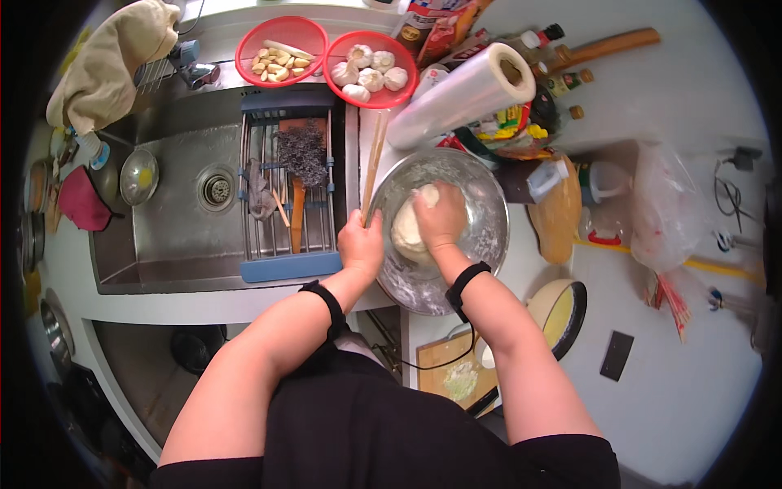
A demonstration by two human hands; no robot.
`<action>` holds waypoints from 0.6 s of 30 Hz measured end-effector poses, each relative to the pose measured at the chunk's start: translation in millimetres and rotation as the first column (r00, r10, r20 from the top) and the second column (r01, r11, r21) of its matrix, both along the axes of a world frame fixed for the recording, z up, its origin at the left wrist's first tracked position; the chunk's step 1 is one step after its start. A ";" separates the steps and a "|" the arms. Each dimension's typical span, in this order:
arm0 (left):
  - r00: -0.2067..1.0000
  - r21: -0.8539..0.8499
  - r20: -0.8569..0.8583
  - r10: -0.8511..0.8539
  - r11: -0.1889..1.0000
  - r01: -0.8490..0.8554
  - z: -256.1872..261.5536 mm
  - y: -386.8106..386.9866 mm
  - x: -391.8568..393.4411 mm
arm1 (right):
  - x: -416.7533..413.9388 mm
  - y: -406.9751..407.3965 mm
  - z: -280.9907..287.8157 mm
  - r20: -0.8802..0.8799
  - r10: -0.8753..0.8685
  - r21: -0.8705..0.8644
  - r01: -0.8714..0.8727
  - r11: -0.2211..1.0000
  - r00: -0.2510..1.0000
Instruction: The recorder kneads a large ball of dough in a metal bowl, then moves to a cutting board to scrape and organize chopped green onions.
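Observation:
A ball of pale dough (408,232) lies in a large, flour-dusted stainless steel bowl (482,244). My right hand (443,214) presses on the dough from above, its fingers curled into it and partly hidden. At the bowl's left rim, my left hand (360,244) is closed around the lower end of a pair of wooden chopsticks (374,159), which point away from me. Whether this hand also grips the bowl's rim, I cannot tell. Each wrist wears a black band.
Left of the bowl is a steel sink (177,244) with a rack (290,266) holding a steel-wool scrubber (302,153). Two red baskets (282,79) of garlic and a roll of plastic film (458,98) stand beyond. A cutting board (434,360) and a pan (550,299) lie at the lower right.

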State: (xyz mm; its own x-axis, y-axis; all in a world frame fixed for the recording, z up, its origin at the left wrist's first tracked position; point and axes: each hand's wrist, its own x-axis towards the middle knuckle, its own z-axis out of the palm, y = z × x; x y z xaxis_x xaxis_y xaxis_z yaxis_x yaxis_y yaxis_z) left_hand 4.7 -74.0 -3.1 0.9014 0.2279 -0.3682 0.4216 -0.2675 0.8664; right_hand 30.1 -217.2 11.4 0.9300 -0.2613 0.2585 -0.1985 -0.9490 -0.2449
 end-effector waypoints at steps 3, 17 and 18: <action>0.999 -0.011 -0.015 -0.045 0.999 0.044 7.3 -3.0 -1.9 | 15.8 -25.7 -7.9 -0.028 0.037 0.009 -0.037 0.999 0.999; 0.999 0.011 -0.049 -0.021 1.000 0.022 4.6 -8.0 2.1 | -27.9 2.2 52.1 -0.063 0.221 -0.054 -0.224 0.973 0.973; 0.998 0.013 -0.053 -0.023 1.000 0.023 5.1 -6.7 1.9 | -31.3 -0.7 44.1 -0.112 0.348 -0.030 -0.353 0.935 0.931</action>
State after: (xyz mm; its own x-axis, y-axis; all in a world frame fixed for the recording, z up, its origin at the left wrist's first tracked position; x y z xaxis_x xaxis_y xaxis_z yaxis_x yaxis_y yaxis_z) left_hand 6.6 -80.7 2.0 0.8857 0.2126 -0.4127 0.4604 -0.2889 0.8394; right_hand -1.2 -217.8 55.4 0.9824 0.0964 0.1600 0.1269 -0.9730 -0.1929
